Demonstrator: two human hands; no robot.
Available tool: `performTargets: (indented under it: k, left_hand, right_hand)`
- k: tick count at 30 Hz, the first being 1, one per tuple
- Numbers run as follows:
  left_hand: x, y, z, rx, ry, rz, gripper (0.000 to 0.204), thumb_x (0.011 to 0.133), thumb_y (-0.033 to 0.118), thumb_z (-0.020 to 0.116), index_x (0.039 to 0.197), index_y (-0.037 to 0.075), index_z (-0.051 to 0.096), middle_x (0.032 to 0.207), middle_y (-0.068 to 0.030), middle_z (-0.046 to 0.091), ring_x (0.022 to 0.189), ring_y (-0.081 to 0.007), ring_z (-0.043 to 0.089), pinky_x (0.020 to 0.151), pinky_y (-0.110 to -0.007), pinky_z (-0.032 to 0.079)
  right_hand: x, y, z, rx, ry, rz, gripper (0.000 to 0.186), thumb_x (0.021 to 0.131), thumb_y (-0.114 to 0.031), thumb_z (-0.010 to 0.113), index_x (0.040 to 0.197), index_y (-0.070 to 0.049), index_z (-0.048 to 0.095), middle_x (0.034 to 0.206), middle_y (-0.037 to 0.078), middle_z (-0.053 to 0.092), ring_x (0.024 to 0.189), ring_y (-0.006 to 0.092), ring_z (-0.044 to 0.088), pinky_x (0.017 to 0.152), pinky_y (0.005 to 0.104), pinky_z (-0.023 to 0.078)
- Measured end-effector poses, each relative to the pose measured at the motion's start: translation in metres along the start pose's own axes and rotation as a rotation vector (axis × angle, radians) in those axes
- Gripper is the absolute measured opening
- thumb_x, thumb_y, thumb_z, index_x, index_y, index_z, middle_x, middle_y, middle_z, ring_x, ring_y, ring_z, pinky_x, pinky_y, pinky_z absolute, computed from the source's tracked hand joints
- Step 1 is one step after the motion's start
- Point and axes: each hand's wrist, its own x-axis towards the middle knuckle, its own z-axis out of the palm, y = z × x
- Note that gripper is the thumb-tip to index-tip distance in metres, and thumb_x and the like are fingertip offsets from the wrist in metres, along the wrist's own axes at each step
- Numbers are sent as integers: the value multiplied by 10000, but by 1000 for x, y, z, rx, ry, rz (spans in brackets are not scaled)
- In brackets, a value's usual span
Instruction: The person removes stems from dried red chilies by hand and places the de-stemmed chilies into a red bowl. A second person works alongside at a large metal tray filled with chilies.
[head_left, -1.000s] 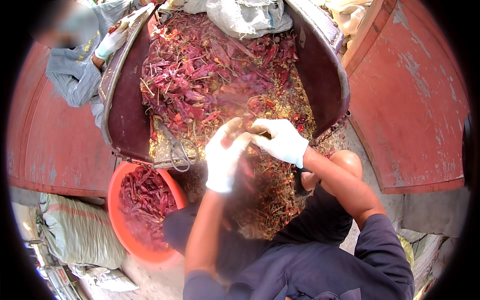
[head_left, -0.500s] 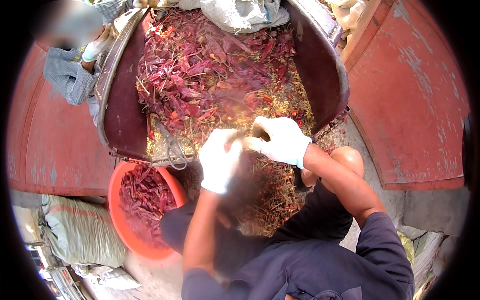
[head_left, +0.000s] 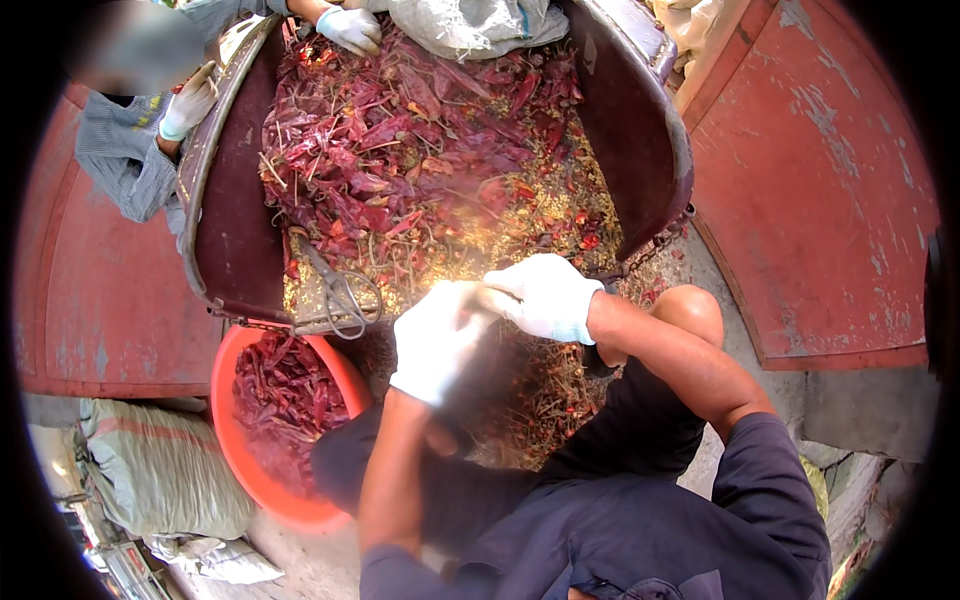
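Red panels (head_left: 815,230) flank a maroon cart bed (head_left: 235,235), where dried red peppers (head_left: 370,160) lie heaped among yellow seeds (head_left: 590,190). Over its near edge, the white-gloved left hand (head_left: 435,338) and right hand (head_left: 550,300) meet at the fingertips; how far each grip is closed, or what it has hold of, I cannot tell. Scissors (head_left: 327,275) rest at the near left corner, by an orange tub (head_left: 223,392) of peppers. Another person's gloved hand (head_left: 350,30) is at the heap's far left.

Big red panel (head_left: 815,200) dominating the right of the frame — paint flaking in pale streaks! Another red panel (head_left: 120,300) fills the left; grey block (head_left: 860,412) lower right, pale floor (head_left: 305,560) lower left — strong, bright light.
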Motion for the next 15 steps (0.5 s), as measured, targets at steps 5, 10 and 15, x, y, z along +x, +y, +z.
performTargets:
  k: [5, 10, 15]
  left_hand:
    - [-4, -4, 0, 97, 92, 157, 94, 792, 70, 711, 851, 69, 637, 742, -92, 555, 655, -275, 593, 603, -351, 477]
    - [-2, -5, -5, -127, 58, 22, 54, 827, 76, 683, 864, 43, 662, 735, -92, 552, 654, -239, 570, 617, -334, 456]
    - [7, 0, -4, -280, 98, -67, 79, 864, 116, 653, 863, 40, 672, 740, -132, 574, 653, -276, 580, 623, -366, 464]
  right_hand:
    - [-2, -17, -2, -238, 17, -52, 308, 965, -344, 503, 847, -119, 676, 756, 126, 677, 726, 357, 663, 657, 480, 503]
    - [1, -16, 3, 63, 172, -9, 305, 963, -334, 493, 842, -119, 672, 783, 133, 677, 766, 360, 657, 689, 466, 499]
    - [14, -6, 13, 282, 215, 62, 313, 967, -328, 484, 853, -99, 665, 819, 144, 680, 815, 363, 652, 736, 452, 499]
